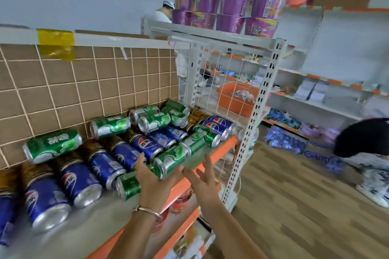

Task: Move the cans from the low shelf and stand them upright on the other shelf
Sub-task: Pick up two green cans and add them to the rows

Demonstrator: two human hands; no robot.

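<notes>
Head view shows cans (147,141) lying on their sides on the shelf (219,149), so they may roll. Left hand (155,183) and right hand (205,183) reach in, fingers spread, probably for the green can (172,159).

Cans (172,160) glossy metal; shelf (223,149) painted metal; back wall (88,82) matt tile; floor (294,206) wood-look.

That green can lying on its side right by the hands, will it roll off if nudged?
Likely yes: the green can lies on its side near the shelf's orange front edge, so a nudge could roll it. Its smooth metal probably feels slippery. Both the left hand and right hand are open beside it.
</notes>
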